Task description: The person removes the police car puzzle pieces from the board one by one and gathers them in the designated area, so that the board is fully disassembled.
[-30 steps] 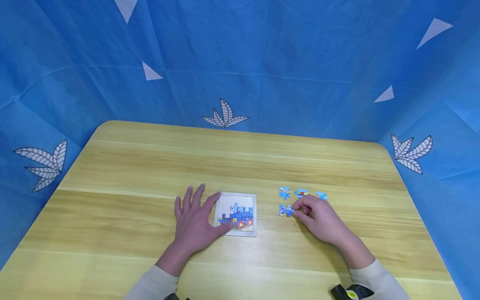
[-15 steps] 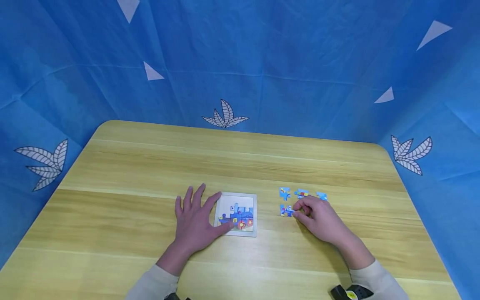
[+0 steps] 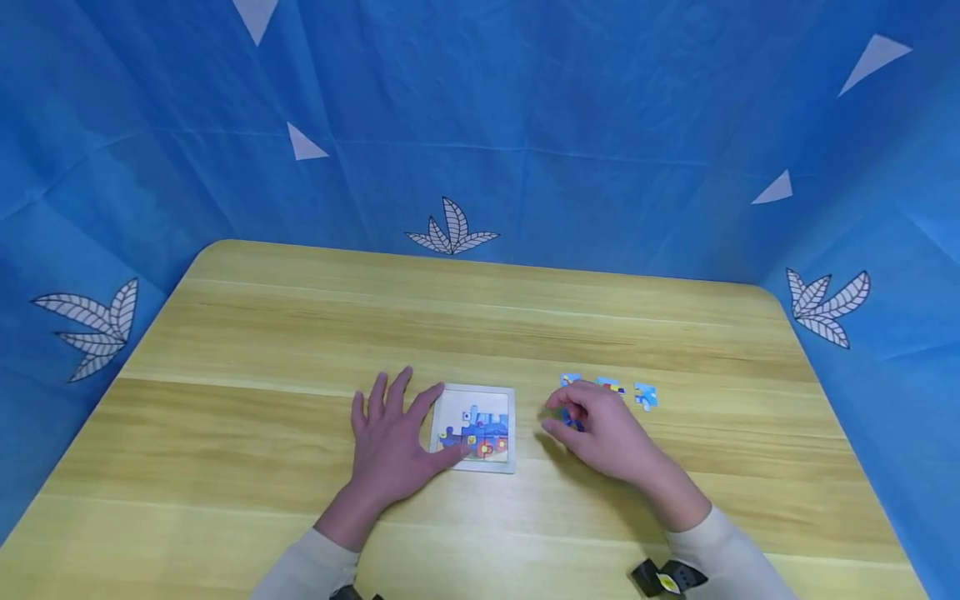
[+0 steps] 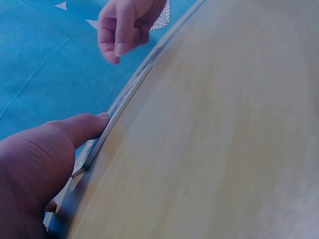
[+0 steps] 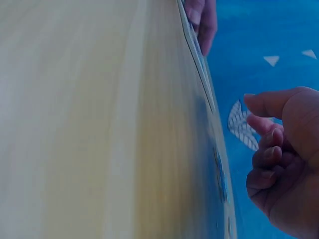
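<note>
My left hand (image 3: 393, 450) lies with fingers spread at the left of a square puzzle board (image 3: 512, 433). Its thumb (image 4: 89, 127) presses on the board, and the index fingertip touches the upper left corner. Inside the frame, several joined pieces show a blue vehicle with red wheels. To the right, my right hand (image 3: 600, 425) is just above a blue jigsaw piece (image 3: 572, 419), partly hidden by the fingers. In the right wrist view, a gap shows between the right thumb (image 5: 269, 103) and index finger; no piece is visible in it.
Beyond the right hand lie more jigsaw pieces: one (image 3: 572, 378) at the left, another (image 3: 611, 386) in the middle and one (image 3: 646, 396) at the right. They rest on a wooden table (image 3: 300, 317). A blue cloth (image 3: 480, 100) with leaf prints surrounds the far edge.
My right hand has moved left over the near jigsaw piece, and the thumb and index finger have come apart. The rightmost piece is now uncovered. My left hand stays on the board.
</note>
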Action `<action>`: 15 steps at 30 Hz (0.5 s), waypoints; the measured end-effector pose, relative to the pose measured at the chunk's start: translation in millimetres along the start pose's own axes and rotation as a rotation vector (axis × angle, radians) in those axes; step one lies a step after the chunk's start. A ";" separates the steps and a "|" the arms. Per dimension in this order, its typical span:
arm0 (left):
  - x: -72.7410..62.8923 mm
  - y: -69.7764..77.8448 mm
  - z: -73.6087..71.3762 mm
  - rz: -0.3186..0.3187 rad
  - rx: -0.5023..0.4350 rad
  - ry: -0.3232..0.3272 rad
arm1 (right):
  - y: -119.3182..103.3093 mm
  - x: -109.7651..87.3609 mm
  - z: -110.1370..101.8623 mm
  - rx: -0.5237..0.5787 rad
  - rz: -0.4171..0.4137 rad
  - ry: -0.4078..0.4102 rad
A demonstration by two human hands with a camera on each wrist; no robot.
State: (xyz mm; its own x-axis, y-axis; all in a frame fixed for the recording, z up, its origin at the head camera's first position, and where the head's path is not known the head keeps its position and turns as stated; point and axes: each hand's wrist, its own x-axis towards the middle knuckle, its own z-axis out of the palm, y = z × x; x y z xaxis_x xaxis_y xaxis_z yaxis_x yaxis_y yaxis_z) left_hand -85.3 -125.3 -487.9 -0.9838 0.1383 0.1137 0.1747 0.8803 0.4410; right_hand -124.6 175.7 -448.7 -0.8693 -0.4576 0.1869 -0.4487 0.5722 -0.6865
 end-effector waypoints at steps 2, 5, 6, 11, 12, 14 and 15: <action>0.1 0.6 0.3 -0.003 0.003 -0.002 | -4.7 4.1 4.6 0.019 -0.005 -0.024; 0.3 0.8 0.5 -0.006 0.009 -0.003 | -11.4 9.2 11.3 0.041 -0.010 -0.054; 0.4 0.9 0.4 -0.004 0.009 0.000 | -13.2 10.7 13.5 0.047 -0.012 -0.062; 1.3 1.6 -1.0 0.002 0.012 0.009 | -20.7 20.3 25.0 0.051 -0.036 -0.108; 1.4 1.9 -1.4 0.001 0.014 0.006 | -21.9 22.6 27.3 0.050 -0.046 -0.119; 1.6 2.4 -1.8 -0.003 0.015 -0.001 | -24.2 27.2 31.8 0.057 -0.058 -0.148; 1.6 2.6 -1.9 -0.004 0.014 -0.003 | -25.5 29.4 34.0 0.060 -0.058 -0.166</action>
State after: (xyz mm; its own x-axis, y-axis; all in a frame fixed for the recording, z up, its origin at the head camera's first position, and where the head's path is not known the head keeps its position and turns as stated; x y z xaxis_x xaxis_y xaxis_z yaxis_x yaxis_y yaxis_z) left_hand -86.4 -123.6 -484.8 -0.9846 0.1365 0.1091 0.1705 0.8871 0.4290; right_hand -131.7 124.5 -449.6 -0.7939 -0.5975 0.1127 -0.4800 0.5022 -0.7193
